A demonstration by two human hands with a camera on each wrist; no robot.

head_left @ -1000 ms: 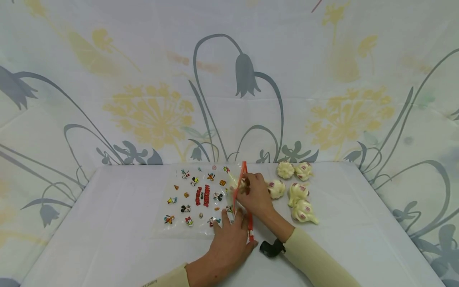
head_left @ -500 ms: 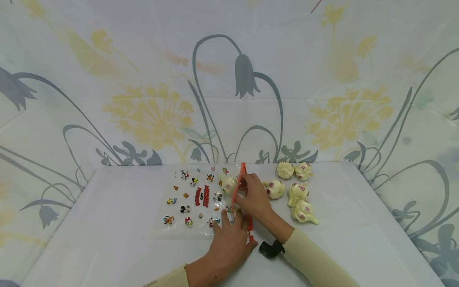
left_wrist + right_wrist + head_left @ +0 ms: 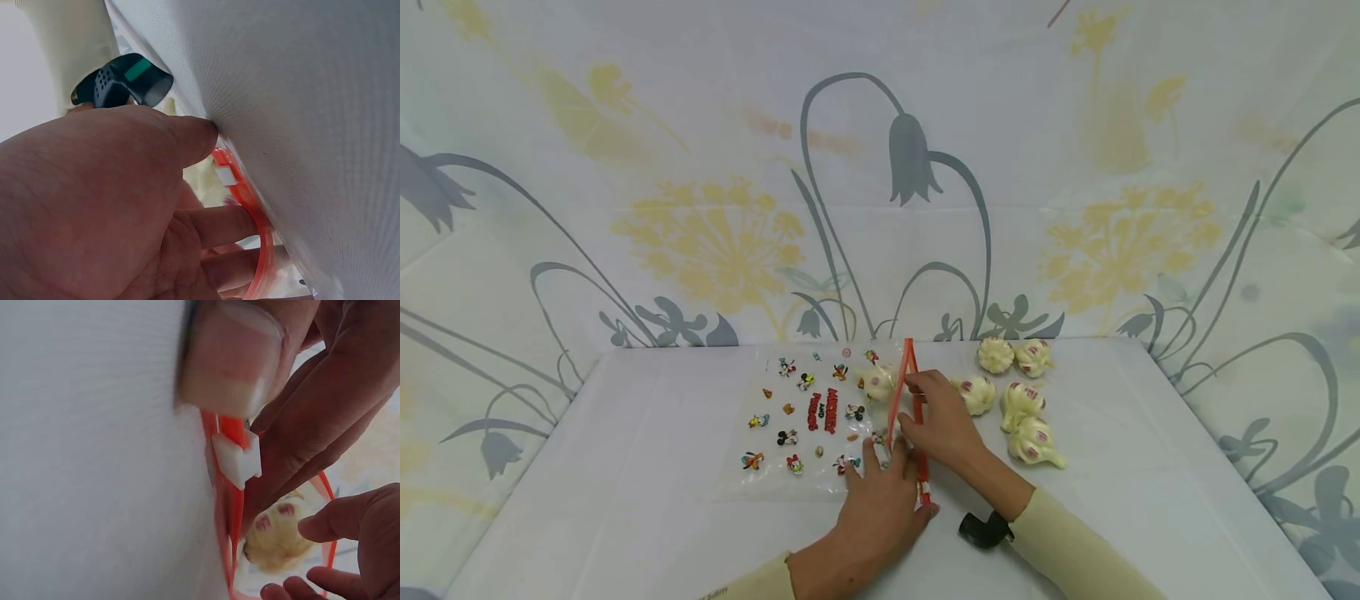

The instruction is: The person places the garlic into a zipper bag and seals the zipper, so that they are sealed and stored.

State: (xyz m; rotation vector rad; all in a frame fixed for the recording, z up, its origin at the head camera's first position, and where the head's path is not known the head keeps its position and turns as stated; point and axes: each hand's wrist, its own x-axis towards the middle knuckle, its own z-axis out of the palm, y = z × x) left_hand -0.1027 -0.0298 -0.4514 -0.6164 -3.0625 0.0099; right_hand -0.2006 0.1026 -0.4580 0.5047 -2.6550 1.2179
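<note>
A clear zip bag (image 3: 775, 479) with red lettering and small cartoon prints lies flat, its orange-edged mouth facing right. My left hand (image 3: 880, 508) rests on the bag near the mouth, fingers straight; its thumb touches the table by the lower end of the orange strip (image 3: 250, 200). One garlic bulb (image 3: 877, 383) is inside the bag, just behind the opening. My right hand (image 3: 943, 421) is at the mouth with nothing in its grasp. In the right wrist view its fingers (image 3: 331, 519) are parted, close to the bulb (image 3: 278, 540). A white slider (image 3: 237, 459) sits on the strip.
Several loose garlic bulbs (image 3: 1033, 439) lie right of the bag, the nearest one (image 3: 976, 395) just beyond my right hand. A black device (image 3: 985, 529) is at my right wrist. Flower-patterned cloth (image 3: 910, 167) hangs behind the white table (image 3: 625, 467).
My right hand has let go of the garlic bulb inside the bag and drawn back right, toward the mouth's edge. My left hand has kept its place.
</note>
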